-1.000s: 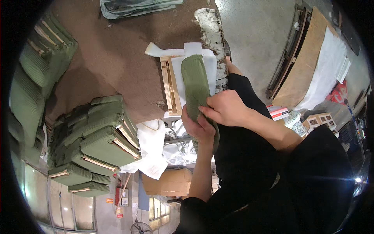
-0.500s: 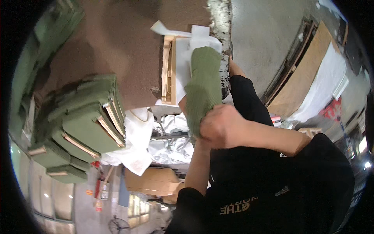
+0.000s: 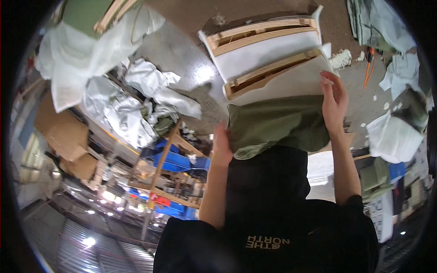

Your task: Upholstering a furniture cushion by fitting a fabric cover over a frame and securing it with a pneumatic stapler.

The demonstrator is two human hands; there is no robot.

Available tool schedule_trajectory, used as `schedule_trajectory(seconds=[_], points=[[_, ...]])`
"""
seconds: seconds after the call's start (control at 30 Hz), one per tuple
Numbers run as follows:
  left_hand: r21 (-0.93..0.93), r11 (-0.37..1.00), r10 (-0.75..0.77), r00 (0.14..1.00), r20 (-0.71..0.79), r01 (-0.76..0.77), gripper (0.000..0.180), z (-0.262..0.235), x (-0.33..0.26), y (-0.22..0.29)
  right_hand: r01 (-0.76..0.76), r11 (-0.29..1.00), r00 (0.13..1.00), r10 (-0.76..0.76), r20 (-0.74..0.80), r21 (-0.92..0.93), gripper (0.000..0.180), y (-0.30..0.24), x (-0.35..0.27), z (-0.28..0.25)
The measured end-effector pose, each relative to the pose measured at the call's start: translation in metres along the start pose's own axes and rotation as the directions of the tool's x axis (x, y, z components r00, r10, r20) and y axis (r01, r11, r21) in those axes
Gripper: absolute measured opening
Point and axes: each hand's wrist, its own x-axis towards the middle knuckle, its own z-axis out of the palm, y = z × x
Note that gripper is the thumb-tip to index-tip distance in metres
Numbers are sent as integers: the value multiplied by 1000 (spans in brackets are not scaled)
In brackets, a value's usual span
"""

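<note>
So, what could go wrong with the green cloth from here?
The cloth might drag the white padding it meets and bunch it.
It could also snag on the bare nearer wood frame.
With left hand and right hand at opposite ends, uneven pulling might skew it.

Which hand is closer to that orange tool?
Right: the right hand is below and left of the orange tool; the left hand is much farther left and lower.
</note>
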Motion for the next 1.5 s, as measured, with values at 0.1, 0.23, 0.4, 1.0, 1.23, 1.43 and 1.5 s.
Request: schedule_trajectory(seconds=[0.1, 0.23, 0.4, 1.0, 1.23, 1.43, 1.5], points=[[-29, 953, -289, 938, 192, 300, 49, 10, -1, -22, -83, 924, 993, 106, 43, -373, 29, 33, 7, 11], [235, 971, -29, 966, 257, -34, 61, 16, 20, -60, 52, 846, 974, 75, 214, -531, 33, 50, 6, 24], [288, 955, -6, 971, 237, -65, 72, 19, 4, -47, 452, 294, 892, -178, 416, -842, 38, 38, 19, 5], [-514, 607, -86, 694, 715, 605, 61, 31, 17, -28, 559, 386, 717, 221, 662, -734, 41, -3, -36, 189], [-586, 492, -42, 689, 723, 644, 49, 39, 9, -29, 728, 473, 540, 50, 840, -496, 33, -7, -42, 237], [-675, 729, 243, 878, 413, 116, 55, 25, -34, -22, 630, 207, 705, 252, 663, -749, 44, -45, -8, 162], [-651, 726, 136, 881, 453, 223, 60, 25, -43, -30, 575, 254, 730, 269, 628, -778, 47, -58, 6, 123]])
